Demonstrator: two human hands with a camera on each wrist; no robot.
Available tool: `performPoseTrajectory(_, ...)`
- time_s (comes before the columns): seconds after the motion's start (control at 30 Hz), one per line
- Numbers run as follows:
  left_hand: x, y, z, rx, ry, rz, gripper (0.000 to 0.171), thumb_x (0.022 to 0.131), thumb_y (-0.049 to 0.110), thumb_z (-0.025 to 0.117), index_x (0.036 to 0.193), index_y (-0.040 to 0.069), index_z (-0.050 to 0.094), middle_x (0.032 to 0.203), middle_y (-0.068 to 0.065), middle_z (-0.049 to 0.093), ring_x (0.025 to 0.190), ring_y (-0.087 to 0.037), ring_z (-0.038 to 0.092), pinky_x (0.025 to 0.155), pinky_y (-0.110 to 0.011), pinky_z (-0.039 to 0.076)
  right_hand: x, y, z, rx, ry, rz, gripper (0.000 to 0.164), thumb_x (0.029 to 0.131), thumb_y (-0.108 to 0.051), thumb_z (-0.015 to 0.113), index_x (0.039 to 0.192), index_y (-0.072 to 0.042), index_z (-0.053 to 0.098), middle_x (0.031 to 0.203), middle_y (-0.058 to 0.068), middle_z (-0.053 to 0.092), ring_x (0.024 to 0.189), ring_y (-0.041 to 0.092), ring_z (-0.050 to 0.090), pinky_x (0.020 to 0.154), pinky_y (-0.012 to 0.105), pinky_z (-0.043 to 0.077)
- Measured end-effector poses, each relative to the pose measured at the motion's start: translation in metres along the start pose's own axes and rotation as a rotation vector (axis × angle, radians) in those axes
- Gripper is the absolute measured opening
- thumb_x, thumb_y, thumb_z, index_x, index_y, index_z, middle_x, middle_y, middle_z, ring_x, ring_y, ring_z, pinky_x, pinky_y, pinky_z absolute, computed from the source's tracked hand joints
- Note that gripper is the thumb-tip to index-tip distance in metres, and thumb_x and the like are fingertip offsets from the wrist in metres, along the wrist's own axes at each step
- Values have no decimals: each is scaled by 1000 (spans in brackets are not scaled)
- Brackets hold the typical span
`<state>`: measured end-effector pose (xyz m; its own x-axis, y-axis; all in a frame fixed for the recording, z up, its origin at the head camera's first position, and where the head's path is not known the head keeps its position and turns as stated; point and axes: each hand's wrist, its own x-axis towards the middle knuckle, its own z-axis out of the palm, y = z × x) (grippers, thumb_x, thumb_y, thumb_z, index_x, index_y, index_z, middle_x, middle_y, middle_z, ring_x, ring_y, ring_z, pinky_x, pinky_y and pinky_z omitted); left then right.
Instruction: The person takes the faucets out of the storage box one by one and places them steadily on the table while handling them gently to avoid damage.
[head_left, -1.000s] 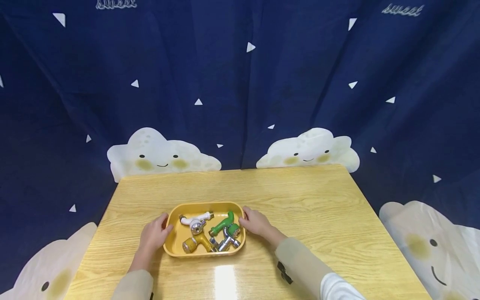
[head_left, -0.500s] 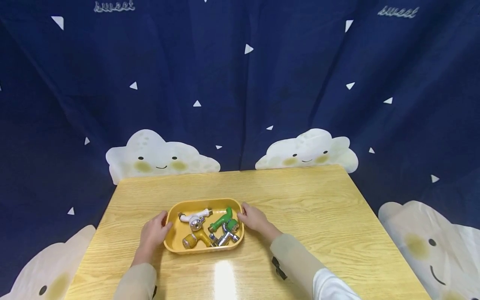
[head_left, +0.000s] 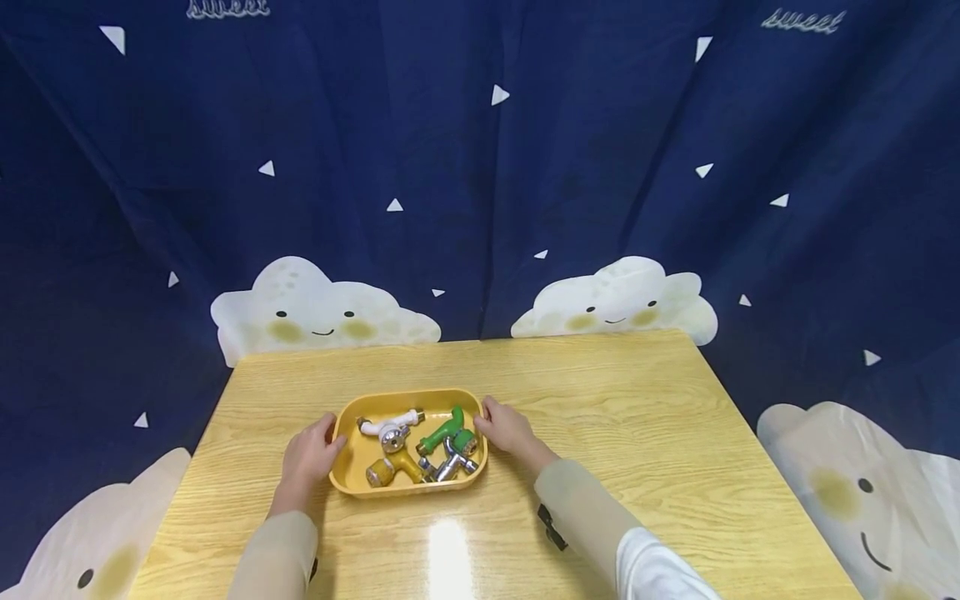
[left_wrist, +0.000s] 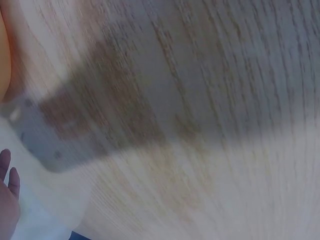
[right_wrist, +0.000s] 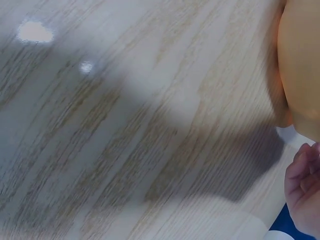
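A yellow oblong tray (head_left: pixel 358 458) lies on the wooden table in the head view, holding several taps. Among them are a white tap (head_left: pixel 405 419) with a chrome knob, a yellow tap (head_left: pixel 406 463), a green tap (head_left: pixel 438 435) and a chrome tap (head_left: pixel 447 469). Which tap the green knob (head_left: pixel 465 442) belongs to, I cannot tell. My left hand (head_left: pixel 306 457) grips the tray's left end, thumb at the rim. At the opposite end my right hand (head_left: pixel 507 427) holds the rim. Both wrist views catch only an edge of the tray (right_wrist: pixel 302 60) and part of each hand.
The wooden table (head_left: pixel 600 400) extends around the tray, its far edge meeting a dark blue curtain (head_left: pixel 420 125) with cloud prints. Light glares off the tabletop in front of the tray.
Both hands and the tray have shifted a little away from me, toward the table's far edge. The taps have travelled along inside, and the grip is unchanged.
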<state>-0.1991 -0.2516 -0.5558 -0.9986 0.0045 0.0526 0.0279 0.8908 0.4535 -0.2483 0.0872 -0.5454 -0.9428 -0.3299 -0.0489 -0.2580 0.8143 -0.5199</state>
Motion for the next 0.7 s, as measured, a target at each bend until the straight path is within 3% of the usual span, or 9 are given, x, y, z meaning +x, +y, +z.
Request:
performPoseTrajectory(0.43, 2, 3, -3, 49, 2, 23, 16, 84, 21, 57, 83, 9, 46, 63, -3, 45, 56, -20, 42, 51, -33, 32, 0, 0, 3, 19, 28, 22, 17, 86, -27, 48, 77, -14, 43, 59, -3, 39, 52, 11, 38, 45, 24, 29)
performPoseTrajectory(0.57, 3, 2, -3, 95, -5, 47, 17, 84, 22, 57, 90, 8, 49, 75, -7, 54, 68, -27, 53, 62, -45, 40, -2, 0, 7, 16, 68, 45, 19, 89, -30, 48, 78, -15, 43, 59, -4, 39, 51, 11, 38, 45, 23, 29)
performPoseTrajectory(0.7, 4, 2, -3, 124, -39, 40, 23, 86, 25, 53, 99, 6, 50, 98, -15, 60, 90, -37, 56, 75, -54, 40, -4, -1, 9, 26, 117, 64, 22, 90, -33, 50, 79, -15, 45, 59, -4, 41, 51, 12, 40, 44, 24, 31)
